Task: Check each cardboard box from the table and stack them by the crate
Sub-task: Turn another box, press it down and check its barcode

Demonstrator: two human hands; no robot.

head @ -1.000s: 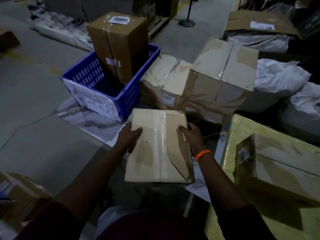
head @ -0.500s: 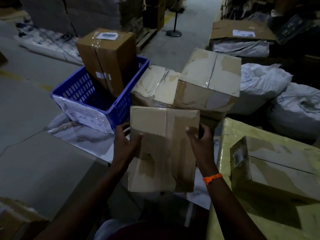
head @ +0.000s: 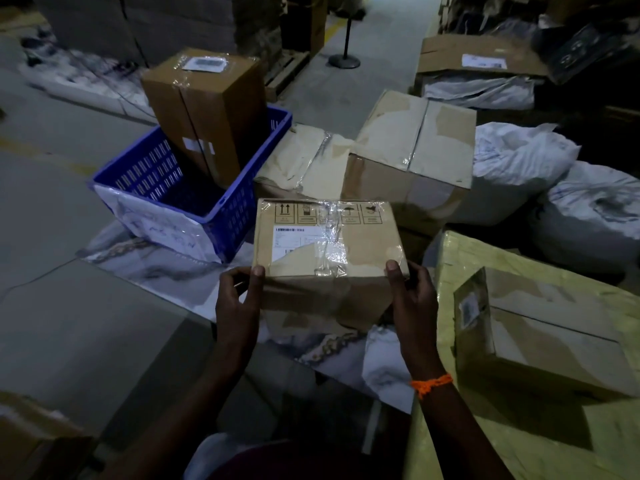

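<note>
**Head view: carton in both hands, label up, stack lies just beyond**

Held box (head: 329, 251) sits between the two hands, centre-near in frame, above a marble-print sheet. Can't tell if its underside touches anything. Labelled face is tipped up toward the camera, w/ handling symbols along the far edge and clear tape across the middle.

L hand (head: 239, 306) clamps the near-left corner, thumb on top, fingers curled round the side. R hand (head: 412, 303) does the same at the near-right corner. Hands are apart, one per end.

Long axis of the box runs left-right, across the body.

Blue crate (head: 235, 220) is far-left of the box, w/ a tall box (head: 207, 109) standing tilted inside it. Right of the crate and touching it is a flat box (head: 301, 161), then a large box (head: 412, 150) beside that. Both lie directly beyond the held box.

Judgement: checking step looks underway, label readable. Drop zone is straight ahead and slightly right, so R hand is nearer the large box and L hand nearer the crate. A forward push w/o rotation should suit, as the axis is already parallel to the row.

Near-right: yellow-wrapped surface (head: 467, 251) carries another box (head: 540, 334), probably next. White sacks (head: 519, 161) far-right.
</note>
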